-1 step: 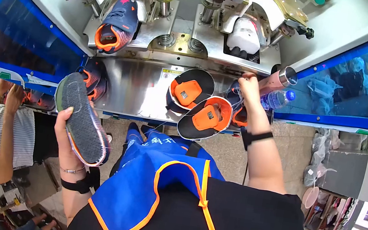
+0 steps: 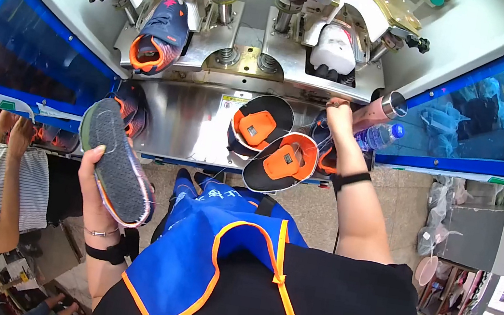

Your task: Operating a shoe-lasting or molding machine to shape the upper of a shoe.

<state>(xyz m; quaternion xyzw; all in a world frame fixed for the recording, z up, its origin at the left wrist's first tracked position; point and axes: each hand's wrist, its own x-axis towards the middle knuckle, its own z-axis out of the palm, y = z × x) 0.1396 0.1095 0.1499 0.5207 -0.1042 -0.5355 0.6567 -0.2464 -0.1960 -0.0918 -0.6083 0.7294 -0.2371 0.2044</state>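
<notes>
- Left hand (image 2: 94, 180), left of centre in the frame: it is closed around a shoe upper (image 2: 122, 166). The thumb lies along the upper's left edge; the other fingers are behind it, and how far they curl cannot be seen.
- The held upper is tilted, its dark grey, textured underside facing the camera, its rounded ends toward the upper left and lower right.
- Right hand (image 2: 341, 119), right of centre in the upper half: the fingers are bent inward at the front edge of the machine (image 2: 248, 58). Their tips are unclear, so I cannot tell how far open they are or whether they grip anything.
- Just beside the right hand, on its right, leans a pink cylindrical bottle (image 2: 371, 115); a clear bottle with a blue cap (image 2: 379, 137) lies near the wrist.
- Near the frame's centre, two shoe pieces with orange inner parts (image 2: 257, 125) (image 2: 285, 164) sit close together at the metal shelf (image 2: 183, 113).
- Behind the held upper, a dark shoe with orange trim (image 2: 135, 106) is partly hidden.
- Upper left: a navy shoe with an orange collar (image 2: 165, 31) sits in the machine. Upper right: a white form (image 2: 335, 50).
</notes>
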